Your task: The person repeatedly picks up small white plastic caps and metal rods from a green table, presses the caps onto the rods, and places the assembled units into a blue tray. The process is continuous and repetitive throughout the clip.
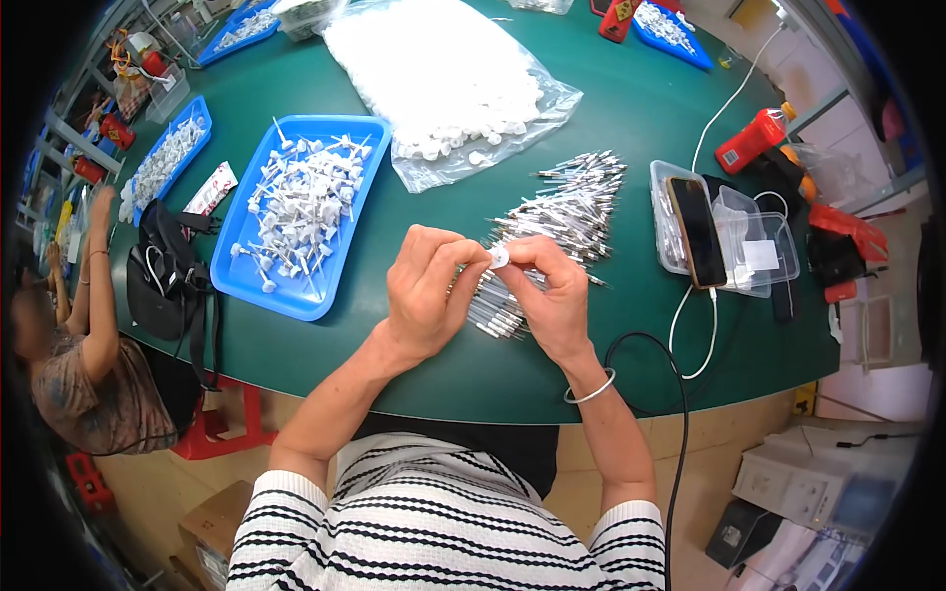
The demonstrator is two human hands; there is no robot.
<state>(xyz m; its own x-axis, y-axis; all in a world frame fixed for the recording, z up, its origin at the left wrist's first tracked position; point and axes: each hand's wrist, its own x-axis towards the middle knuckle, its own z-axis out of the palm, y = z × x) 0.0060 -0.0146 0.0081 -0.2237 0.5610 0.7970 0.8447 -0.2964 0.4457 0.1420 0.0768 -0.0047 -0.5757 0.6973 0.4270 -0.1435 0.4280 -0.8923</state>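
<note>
Over the front of the green table, my left hand [426, 291] and my right hand [549, 295] meet fingertip to fingertip. Both pinch a small round white cap [499, 257] between them; whether a rod sits in it is hidden by the fingers. Just behind and below my hands lies a heap of thin grey-and-white rods [572, 212]. To the left, a blue tray [219, 258] holds many white caps with thin stems [305, 197]. At the back, a large clear plastic bag [419, 175] spills loose white caps [458, 133].
A phone [696, 231] rests on clear plastic boxes [778, 261] at the right, with white cables around them. Beyond stands a red bottle [754, 140]. A black bag [163, 276] lies at the left edge, near another seated person [89, 364]. A black cable [680, 424] hangs beside my right arm.
</note>
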